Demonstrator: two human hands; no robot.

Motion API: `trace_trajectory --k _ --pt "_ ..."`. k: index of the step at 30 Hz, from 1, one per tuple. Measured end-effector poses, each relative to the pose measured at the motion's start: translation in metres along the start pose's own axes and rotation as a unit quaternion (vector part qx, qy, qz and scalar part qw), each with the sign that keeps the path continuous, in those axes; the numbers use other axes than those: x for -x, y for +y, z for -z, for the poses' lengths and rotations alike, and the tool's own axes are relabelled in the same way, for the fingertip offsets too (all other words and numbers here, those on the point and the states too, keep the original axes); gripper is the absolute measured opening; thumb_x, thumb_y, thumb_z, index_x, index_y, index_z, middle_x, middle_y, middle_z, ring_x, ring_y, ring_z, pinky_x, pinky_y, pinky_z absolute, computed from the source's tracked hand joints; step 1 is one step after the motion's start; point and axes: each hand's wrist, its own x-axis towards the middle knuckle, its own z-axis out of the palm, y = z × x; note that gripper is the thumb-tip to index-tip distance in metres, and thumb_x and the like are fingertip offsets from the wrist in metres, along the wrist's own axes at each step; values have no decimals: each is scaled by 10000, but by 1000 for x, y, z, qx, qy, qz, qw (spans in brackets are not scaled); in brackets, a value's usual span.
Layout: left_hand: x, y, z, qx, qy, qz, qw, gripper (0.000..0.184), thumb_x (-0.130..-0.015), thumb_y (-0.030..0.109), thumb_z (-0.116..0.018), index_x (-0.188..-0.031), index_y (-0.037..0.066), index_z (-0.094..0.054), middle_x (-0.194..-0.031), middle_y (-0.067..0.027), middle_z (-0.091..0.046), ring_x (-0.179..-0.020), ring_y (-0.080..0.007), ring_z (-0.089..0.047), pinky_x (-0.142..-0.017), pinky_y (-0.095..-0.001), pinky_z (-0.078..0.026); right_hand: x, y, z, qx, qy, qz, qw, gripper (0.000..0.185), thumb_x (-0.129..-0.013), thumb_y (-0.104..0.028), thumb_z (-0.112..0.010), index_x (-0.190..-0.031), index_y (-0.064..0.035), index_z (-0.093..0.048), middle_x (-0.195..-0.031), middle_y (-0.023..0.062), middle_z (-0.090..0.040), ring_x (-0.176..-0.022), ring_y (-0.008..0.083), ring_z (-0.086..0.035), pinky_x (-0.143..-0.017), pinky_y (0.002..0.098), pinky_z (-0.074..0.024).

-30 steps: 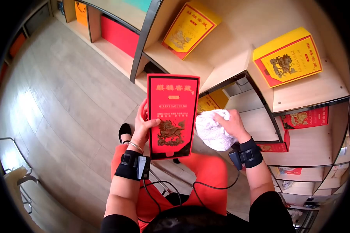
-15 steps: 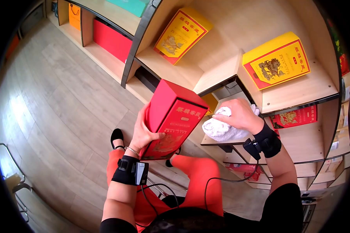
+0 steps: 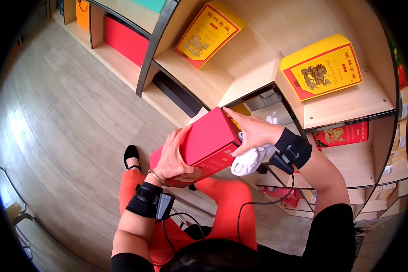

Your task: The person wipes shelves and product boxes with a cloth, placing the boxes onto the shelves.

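Your left hand (image 3: 173, 156) is curled around the red gift box (image 3: 208, 140), thumb along its near printed side; the box is tilted above your knees, in front of the shelf unit (image 3: 240, 90). Your right hand (image 3: 256, 131), thumb and fingers spread wide at the box's right end, keeps hold of a white towel (image 3: 247, 162) (bunched below the palm). Far off stand two yellow boxes, one left (image 3: 208, 34), one right (image 3: 324, 68).

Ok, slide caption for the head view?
Left hand holding a red box, right hand and white cloth at one end.
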Motion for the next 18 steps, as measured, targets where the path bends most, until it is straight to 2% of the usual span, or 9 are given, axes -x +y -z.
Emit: trace_trajectory --k 3,6,9,11,13,16,17,18 --pt "2 0 1 -17 -25 2 1000 1050 -459 214 -814 -1406 56 -387 -1282 -194 -471 -1200 -393 -456 -1043 -441 -394 0 7 -13 -35 6 33 999 1324 -565 -422 -886 -1492 21 -50 -1415 315 -388 -1255 421 -475 -1044 394 -412" --pt "4 -2 -4 -3 -56 14 998 1074 -452 215 -826 -1417 69 -376 -1293 -198 -460 -1207 -395 -449 -1048 -442 -392 1 16 -30 -63 28 62 996 1312 -568 -420 -883 -1473 48 -56 -1352 326 -440 -1182 430 -528 -1002 398 -444" --pt "0 -9 -13 3 -98 20 995 1095 -453 213 -833 -1431 80 -358 -1301 -200 -451 -1212 -396 -443 -1050 -446 -389 9 15 -42 -87 21 33 995 1263 -576 -423 -876 -1440 68 -97 -1258 350 -488 -1081 452 -571 -940 419 -476" --pt "-1 -11 -19 0 -131 29 991 1107 -457 211 -836 -1440 83 -345 -1306 -202 -445 -1217 -400 -438 -1054 -450 -385 9 27 -60 -50 18 1 999 1230 -580 -424 -872 -1419 73 -122 -1199 359 -511 -1039 462 -579 -910 432 -486" --pt "-3 -22 -28 -33 -124 11 992 1129 -463 235 -861 -1449 86 -331 -1313 -202 -438 -1218 -406 -434 -1059 -458 -377 10 31 -69 -29 14 -39 999 1185 -586 -417 -867 -1397 70 -154 -1147 366 -526 -1018 475 -576 -897 449 -487" --pt "-4 -27 -43 -104 -120 -1 987 1168 -485 301 -901 -1460 69 -301 -1350 -200 -408 -1254 -402 -417 -1069 -462 -369 12 36 -89 -2 107 4 994 1244 -568 -390 -864 -1404 126 -101 -1223 361 -481 -996 449 -595 -886 420 -506" --pt "-4 -27 -47 -132 -119 -3 984 1183 -496 328 -915 -1463 60 -289 -1367 -199 -394 -1272 -399 -409 -1073 -461 -366 16 37 -91 -16 73 -39 996 1241 -566 -389 -864 -1404 122 -105 -1231 362 -478 -977 453 -605 -878 422 -513" --pt "-3 -30 -52 -131 -108 7 986 1163 -517 330 -908 -1463 57 -290 -1363 -204 -396 -1270 -407 -406 -1071 -468 -363 18 41 -98 -25 86 -45 995 1235 -562 -395 -866 -1408 98 -113 -1239 362 -477 -969 460 -606 -869 434 -516"
